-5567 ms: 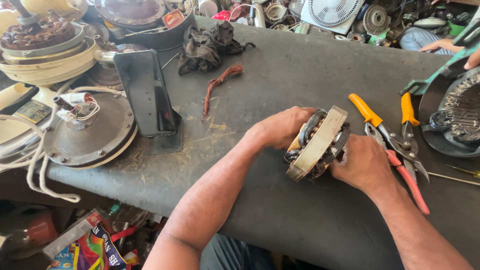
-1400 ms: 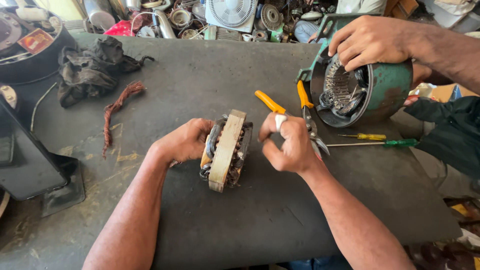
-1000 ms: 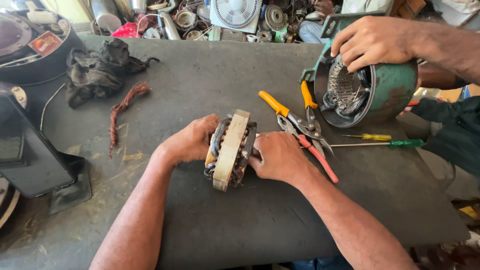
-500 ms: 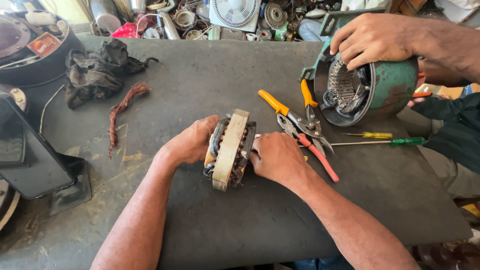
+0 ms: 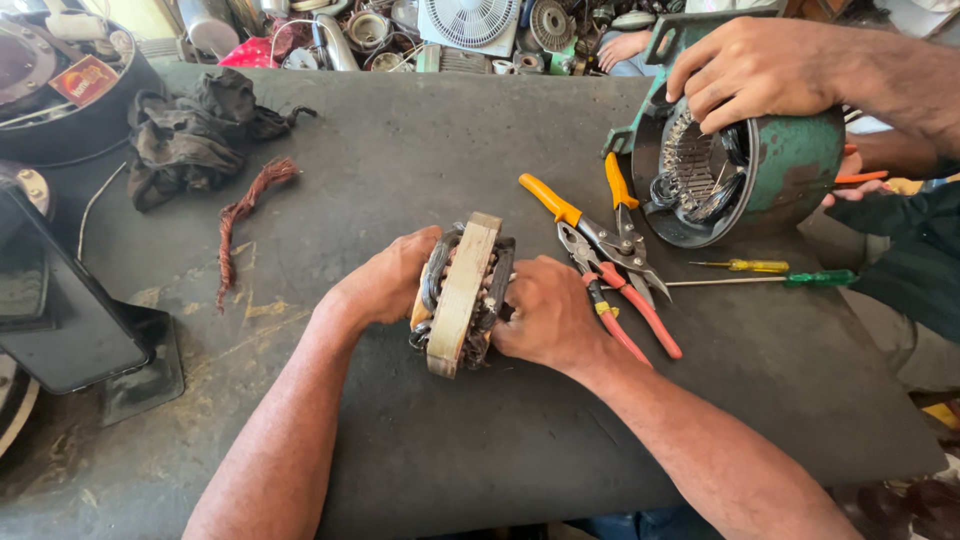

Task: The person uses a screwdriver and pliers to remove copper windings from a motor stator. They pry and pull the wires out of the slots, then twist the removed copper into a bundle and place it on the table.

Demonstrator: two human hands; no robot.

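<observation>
So the surface (image 5: pixel 420 160) is a big dark worn sheet, scuffed and stained, and the far edge is crammed with shop junk: fan parts, motor bits, a dark rag (image 5: pixel 190 135) at far left. On the far right someone else's hand (image 5: pixel 755 70) rests on a green motor housing (image 5: pixel 760 170) lying on its side, open end facing left. The stator core (image 5: pixel 462 293) stands on edge mid-surface, its flat faces turned left and right and its long side running near-to-far, tilted a bit right at the top. Left hand (image 5: pixel 385 280) cups its left face, right hand (image 5: pixel 545 315) its right, both grips closed onto the windings. Orange-handled snips (image 5: pixel 600 235) lie just right of it.
</observation>
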